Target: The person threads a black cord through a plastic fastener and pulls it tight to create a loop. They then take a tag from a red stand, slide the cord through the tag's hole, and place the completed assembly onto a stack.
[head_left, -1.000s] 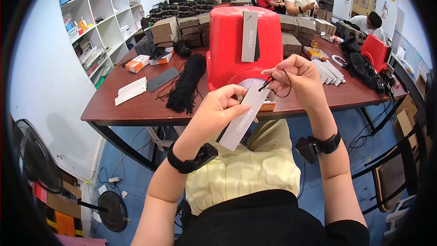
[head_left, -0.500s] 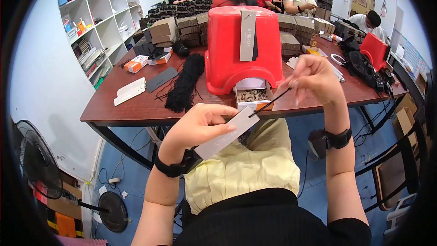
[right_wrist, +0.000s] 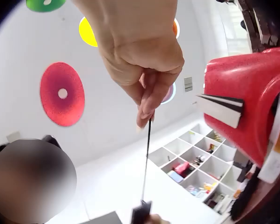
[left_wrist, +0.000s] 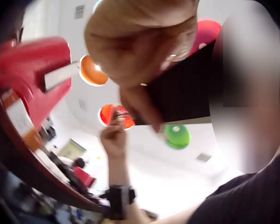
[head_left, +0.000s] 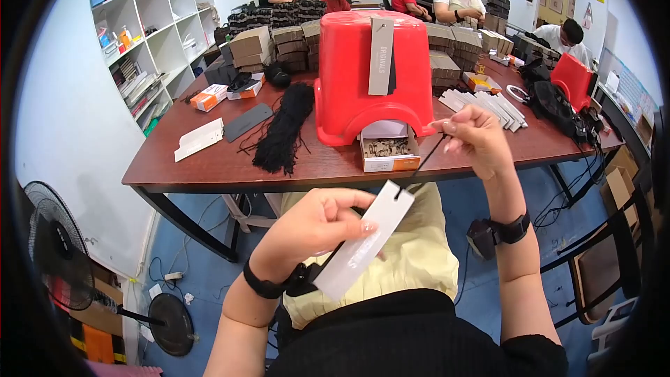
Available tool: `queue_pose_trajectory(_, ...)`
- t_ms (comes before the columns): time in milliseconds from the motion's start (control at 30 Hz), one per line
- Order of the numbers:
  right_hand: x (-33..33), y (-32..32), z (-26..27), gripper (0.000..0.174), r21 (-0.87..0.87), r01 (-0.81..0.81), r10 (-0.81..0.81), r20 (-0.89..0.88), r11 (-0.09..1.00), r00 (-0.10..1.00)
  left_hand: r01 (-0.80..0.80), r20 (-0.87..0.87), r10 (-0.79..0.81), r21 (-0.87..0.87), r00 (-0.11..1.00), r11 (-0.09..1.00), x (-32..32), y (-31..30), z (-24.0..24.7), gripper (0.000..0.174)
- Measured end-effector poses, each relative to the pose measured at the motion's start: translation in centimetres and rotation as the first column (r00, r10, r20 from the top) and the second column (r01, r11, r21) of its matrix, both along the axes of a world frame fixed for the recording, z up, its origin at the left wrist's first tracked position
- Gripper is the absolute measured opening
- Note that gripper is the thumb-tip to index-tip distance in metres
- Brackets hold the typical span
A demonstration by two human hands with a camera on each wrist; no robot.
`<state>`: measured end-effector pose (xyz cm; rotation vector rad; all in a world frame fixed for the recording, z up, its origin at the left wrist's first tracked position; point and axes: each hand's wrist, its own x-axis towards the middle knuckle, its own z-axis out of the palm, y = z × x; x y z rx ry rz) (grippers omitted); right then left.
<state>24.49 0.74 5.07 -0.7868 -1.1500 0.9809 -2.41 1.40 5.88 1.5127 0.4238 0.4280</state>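
Observation:
My left hand point(head_left: 317, 227) pinches a pale hang tag point(head_left: 370, 241) with white lettering, held tilted above the lap. A black tag point(left_wrist: 186, 88) lies against its back, as the left wrist view shows. From the hole at the tag's upper end a thin black cord point(head_left: 430, 153) runs taut up to the right. Thumb and fingertips of my right hand point(head_left: 478, 141) pinch its far end, at the front of an upturned red stool point(head_left: 342, 77). In the right wrist view the cord point(right_wrist: 147, 149) stretches straight from those fingertips to the tag.
A sample tag point(head_left: 380, 56) hangs on the stool, with a box of small metal pieces point(head_left: 391, 165) below. To the left lie a black cord bundle point(head_left: 287, 126), dark tags point(head_left: 249, 122) and white tags point(head_left: 199, 141); more white tags point(head_left: 488, 109) fan out right. Several people work behind.
My hands were close together at the tag's hole; they have since drawn apart, pulling the cord out straight. The left hand and tag have sunk toward the lap. A person in red has risen into view.

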Motion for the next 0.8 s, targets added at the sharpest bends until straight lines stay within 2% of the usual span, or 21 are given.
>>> queue_pose_trajectory(33, -0.2, 0.3, -0.8, 0.007, -0.001, -0.004, 0.004, 0.000, 1.000, 1.000, -0.039, 0.008, 0.040, -0.081, 0.999, 0.996, 0.3, -0.1, 0.2, 0.031)
queue_pose_trajectory(67, -0.4, 0.5, -1.4, 0.011, -0.138, 0.056, -0.054, 0.022, 0.989, 0.998, -0.105, 0.037, 0.111, -0.140, 0.993, 0.985, 1.1, 0.1, 0.0, 0.031)
queue_pose_trajectory(100, -0.8, 0.5, -1.8, 0.015, -0.269, 0.119, -0.109, 0.052, 0.956, 0.993, -0.105, 0.039, 0.111, -0.138, 0.993, 0.985, 1.7, 0.7, -0.7, 0.031)
queue_pose_trajectory(133, -1.3, 0.1, -2.1, 0.021, -0.250, 0.200, -0.158, 0.181, 0.947, 0.971, -0.077, 0.138, 0.106, -0.201, 0.985, 0.977, 2.3, 1.6, -1.6, 0.029)
queue_pose_trajectory(167, -1.9, 0.0, -3.0, 0.022, -0.196, 0.284, -0.251, 0.180, 0.938, 0.951, -0.043, 0.236, 0.107, -0.262, 0.966, 0.964, 3.0, 2.0, -2.2, 0.028)
queue_pose_trajectory(200, -2.4, -0.8, -3.3, 0.021, -0.221, 0.237, -0.195, 0.196, 0.946, 0.961, -0.142, 0.214, 0.193, -0.231, 0.958, 0.963, 3.9, 1.8, -2.5, 0.027)
queue_pose_trajectory(233, -3.0, -1.9, -3.4, 0.021, -0.248, 0.189, -0.138, 0.209, 0.950, 0.968, -0.141, 0.213, 0.192, -0.234, 0.958, 0.962, 4.8, 1.8, -2.9, 0.027)
queue_pose_trajectory(300, -5.0, -4.2, -4.3, 0.018, -0.334, -0.028, 0.085, 0.156, 0.942, 0.984, -0.302, 0.275, 0.339, -0.167, 0.900, 0.938, 6.3, 2.2, -4.2, 0.028)
queue_pose_trajectory(333, -5.5, -4.9, -4.7, 0.017, -0.415, -0.028, 0.131, 0.222, 0.909, 0.966, -0.291, 0.263, 0.308, -0.103, 0.914, 0.951, 6.7, 2.4, -4.7, 0.030)
queue_pose_trajectory(367, -5.7, -5.3, -5.1, 0.017, -0.429, -0.064, 0.167, 0.209, 0.901, 0.964, -0.286, 0.265, 0.303, -0.102, 0.916, 0.953, 7.0, 2.2, -4.9, 0.030)
queue_pose_trajectory(433, -4.7, -5.5, -4.9, 0.016, -0.447, 0.006, 0.058, 0.131, 0.895, 0.990, -0.291, 0.159, 0.301, -0.085, 0.940, 0.953, 7.4, 2.1, -5.0, 0.031)
queue_pose_trajectory(467, -4.0, -5.2, -4.6, 0.016, -0.400, 0.152, -0.135, 0.069, 0.904, 0.988, -0.276, 0.173, 0.292, -0.111, 0.941, 0.955, 7.3, 2.1, -5.2, 0.032)
queue_pose_trajectory(500, -1.6, -4.5, -4.7, 0.017, -0.281, 0.289, -0.257, 0.144, 0.915, 0.955, -0.278, 0.175, 0.295, -0.113, 0.939, 0.954, 6.9, 2.3, -5.2, 0.032)
queue_pose_trajectory(533, -0.3, -4.2, -3.0, 0.018, -0.146, 0.453, -0.427, 0.179, 0.879, 0.886, -0.293, 0.167, 0.308, -0.106, 0.937, 0.950, 6.4, 2.4, -5.2, 0.033)
queue_pose_trajectory(567, 2.1, -3.3, -2.2, 0.019, -0.032, 0.496, -0.480, 0.206, 0.868, 0.853, -0.307, 0.155, 0.320, -0.098, 0.935, 0.947, 5.9, 2.5, -5.2, 0.034)
queue_pose_trajectory(633, 6.3, -0.6, -0.1, 0.022, 0.151, 0.684, -0.693, 0.290, 0.714, 0.660, -0.317, 0.158, 0.325, -0.076, 0.932, 0.945, 4.7, 2.9, -5.3, 0.033)
queue_pose_trajectory(667, 7.5, 1.1, 0.6, 0.023, 0.326, 0.691, -0.764, 0.296, 0.645, 0.574, -0.341, 0.144, 0.349, -0.080, 0.926, 0.937, 4.3, 3.3, -5.5, 0.032)
queue_pose_trajectory(700, 9.2, 3.0, 0.6, 0.023, 0.377, 0.699, -0.791, 0.358, 0.608, 0.495, -0.366, 0.128, 0.374, -0.082, 0.919, 0.927, 3.8, 3.5, -5.6, 0.030)
queue_pose_trajectory(733, 10.9, 5.0, 0.3, 0.020, 0.363, 0.636, -0.723, 0.469, 0.681, 0.506, -0.398, 0.120, 0.403, -0.066, 0.907, 0.915, 3.3, 3.6, -5.6, 0.025)
queue_pose_trajectory(767, 12.5, 7.0, -0.8, 0.020, 0.321, 0.621, -0.667, 0.579, 0.715, 0.469, -0.404, 0.120, 0.409, -0.063, 0.905, 0.912, 2.7, 3.8, -5.7, 0.025)
queue_pose_trajectory(800, 13.6, 8.2, -1.9, 0.019, 0.252, 0.630, -0.565, 0.741, 0.734, 0.362, -0.436, 0.099, 0.438, -0.044, 0.893, 0.899, 2.1, 4.2, -6.0, 0.022)
